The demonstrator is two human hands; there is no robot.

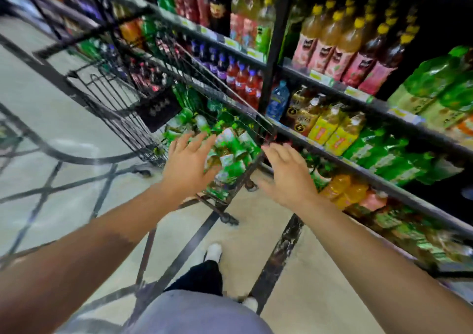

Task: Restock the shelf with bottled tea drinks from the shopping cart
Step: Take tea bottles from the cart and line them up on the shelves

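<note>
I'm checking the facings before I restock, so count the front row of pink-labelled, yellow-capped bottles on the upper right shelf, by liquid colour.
amber bottles: 3
dark brown bottles: 2
Total: 5, front row only; the rows behind are too blurred to count.

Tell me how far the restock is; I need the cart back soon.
Done: green-labelled bottles already sit on the shelf. In hand: nothing; the left hand and right hand are open above the shopping cart. Left: many green tea bottles remain inside it.
</note>
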